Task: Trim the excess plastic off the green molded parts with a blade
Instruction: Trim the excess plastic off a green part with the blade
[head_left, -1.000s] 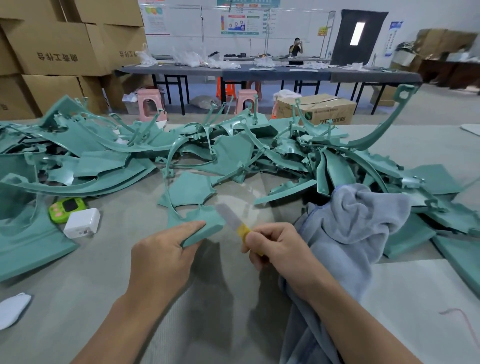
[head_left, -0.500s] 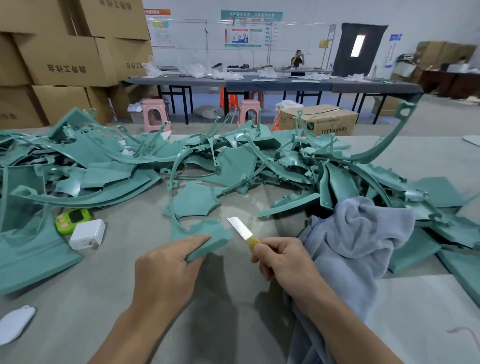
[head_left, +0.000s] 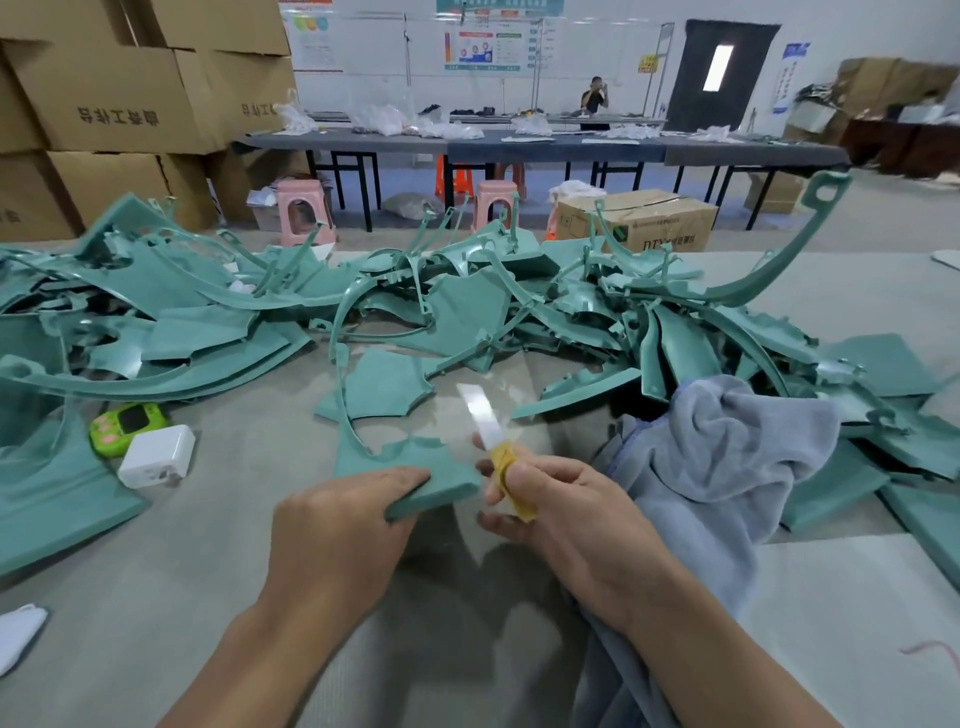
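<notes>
One green molded part (head_left: 441, 467), matte teal, a flat plate with a ragged far edge and a thin curved rib, is gripped near centre by the left hand (head_left: 343, 525). The right hand (head_left: 561, 514) curls round a yellow-wrapped blade (head_left: 480, 413) just right of it.

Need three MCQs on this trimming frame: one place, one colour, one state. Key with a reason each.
1. Where is the white charger block?
A. on the grey cloth
B. on the table beside the green gadget, left of the left hand
C. on a cardboard box

2. The blade's handle wrap is:
A. red
B. black
C. yellow

3. The right hand:
A. grips the blade's handle
B. lies flat on the table
C. hangs empty

1 B: it sits by the gadget.
2 C: yellow shows above the grip.
3 A: it curls round the handle; the left hand holds the green part.
</notes>
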